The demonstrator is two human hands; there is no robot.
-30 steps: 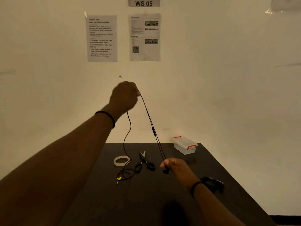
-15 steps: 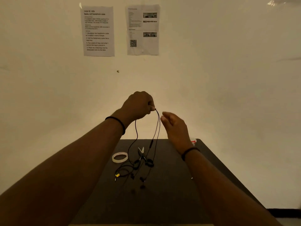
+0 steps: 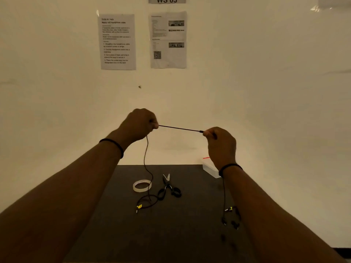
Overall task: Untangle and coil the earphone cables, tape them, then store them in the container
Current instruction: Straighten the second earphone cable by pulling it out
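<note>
two bare forearms reach forward from the bottom corners, each with a thin dark band at the wrist. nearest on the dark table (image 3: 190, 234), by the right forearm, the earbud ends (image 3: 230, 219) of the earphone cable (image 3: 180, 128) hang on a thin strand that drops from behind the right wrist; whether they touch the tabletop cannot be told. a little farther, left of centre, the plug end (image 3: 138, 207) with a small yellow tag lies on the table in a loose dark loop. just past that loop sit a roll of pale tape (image 3: 142, 186), flat on its side, and black-handled scissors (image 3: 169, 186) just beside it on the right, blades pointing away. at the far right edge of the table a clear plastic container (image 3: 209, 168) with a red clip shows partly behind the right wrist.

above the table, both hands are raised. the left hand (image 3: 139, 124) is curled into a fist, pinching the cable at its fingertips, and a slack strand falls from under it down to the loop by the tape. the right hand (image 3: 221, 143) is also curled, thumb and fingers gripping the cable. between the two hands a short stretch of cable runs taut and nearly level, slightly lower at the right.

beyond, a pale wall carries two printed sheets (image 3: 117, 41) and a sign reading ws 05 (image 3: 166, 0).
</note>
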